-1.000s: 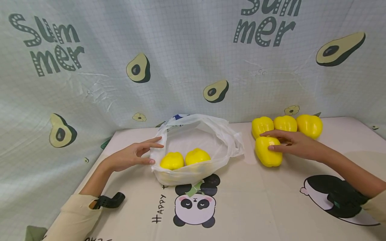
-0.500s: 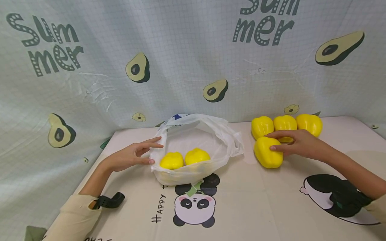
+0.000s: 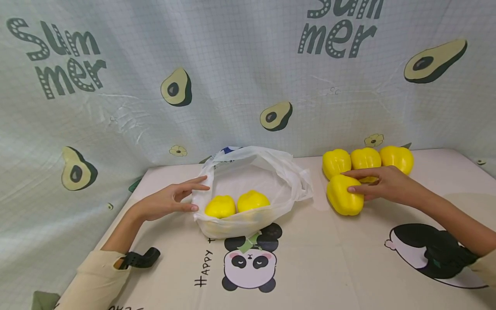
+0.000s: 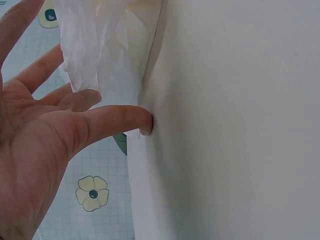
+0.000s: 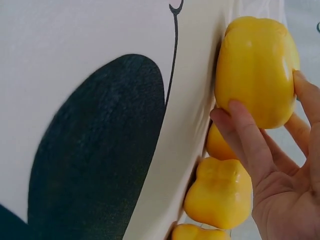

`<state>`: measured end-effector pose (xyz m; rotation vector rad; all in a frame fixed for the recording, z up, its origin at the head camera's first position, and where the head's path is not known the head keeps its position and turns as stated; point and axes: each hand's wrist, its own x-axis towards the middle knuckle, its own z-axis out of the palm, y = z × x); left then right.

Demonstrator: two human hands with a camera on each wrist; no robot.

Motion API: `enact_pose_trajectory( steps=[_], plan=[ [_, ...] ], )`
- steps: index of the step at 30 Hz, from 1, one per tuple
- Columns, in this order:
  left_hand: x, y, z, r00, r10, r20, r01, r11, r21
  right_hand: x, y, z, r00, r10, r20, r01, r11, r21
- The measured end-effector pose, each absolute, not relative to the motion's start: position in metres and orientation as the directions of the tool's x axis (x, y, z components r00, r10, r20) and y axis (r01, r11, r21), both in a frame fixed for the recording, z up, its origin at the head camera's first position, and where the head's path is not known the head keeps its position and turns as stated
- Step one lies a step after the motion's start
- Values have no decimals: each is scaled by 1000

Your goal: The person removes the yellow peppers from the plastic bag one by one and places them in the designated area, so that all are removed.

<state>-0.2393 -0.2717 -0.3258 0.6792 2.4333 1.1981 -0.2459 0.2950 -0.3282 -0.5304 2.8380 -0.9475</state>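
Observation:
In the head view my right hand (image 3: 387, 185) grips a yellow bell pepper (image 3: 344, 196) by its right side, thumb toward me and fingers reaching over the back. From the right wrist view the same bell pepper (image 5: 257, 70) sits between the thumb and fingertips. On the left, a white plastic bag (image 3: 240, 226) lies with its mouth spread wide. Two yellow bell peppers (image 3: 253, 201) rest inside its near edge. My left hand (image 3: 166, 201) is at the bag's left rim, its fingers extended against the plastic. The left wrist view shows the thumb (image 4: 120, 121) stretched out below the bag's edge.
Three more yellow bell peppers (image 3: 366, 158) stand in a row at the back right, just behind the held one. A patterned curtain (image 3: 232, 64) hangs close behind the table (image 3: 317, 258). The cloth has a printed panda (image 3: 250, 268) on it.
The right hand has shifted its hold slightly, and the bell pepper in it has moved a little. The left hand and the bag stay where they were.

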Motion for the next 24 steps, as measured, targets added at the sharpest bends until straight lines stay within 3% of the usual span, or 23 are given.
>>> enact_pose_trajectory(
  steps=[6,14,24],
  plan=[
    [-240,-272,-326,-824,560,-93,263,522,811,-246,295,-328,-917,-399,19,-333,737,-588],
    [-240,-272,-326,-824,559,-92,270,531,804,-247,298,-324,-867,-477,140,-476,713,-516],
    [-240,-271,-325,-827,553,-99,270,546,793,-249,300,-301,-851,-483,208,-516,693,-503]
  ],
)
